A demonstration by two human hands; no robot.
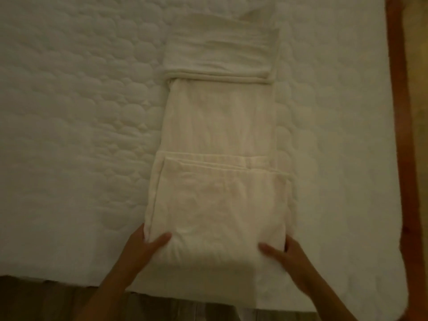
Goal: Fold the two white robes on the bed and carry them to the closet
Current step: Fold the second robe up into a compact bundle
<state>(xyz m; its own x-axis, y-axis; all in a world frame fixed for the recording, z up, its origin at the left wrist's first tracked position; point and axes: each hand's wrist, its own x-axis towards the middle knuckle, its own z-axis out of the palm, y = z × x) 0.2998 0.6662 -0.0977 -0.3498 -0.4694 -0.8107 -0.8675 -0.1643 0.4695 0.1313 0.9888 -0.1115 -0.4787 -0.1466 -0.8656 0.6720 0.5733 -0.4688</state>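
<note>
A white robe (220, 126) lies in a long narrow strip down the middle of the bed, with its near end folded over itself into a thick square pad. My left hand (144, 247) grips the pad's near left corner, thumb on top. On the pad's near right corner my right hand (286, 253) holds the fabric the same way. Beyond the strip's far end lies a second piece of folded white cloth (220, 52), and whether it is the other robe or part of this one I cannot tell.
The bed's quilted white cover (69, 135) spreads wide to the left and right of the robe. A reddish wooden bed frame (400, 112) runs along the right side. The bed's near edge and a strip of wooden floor (46, 302) show at the bottom.
</note>
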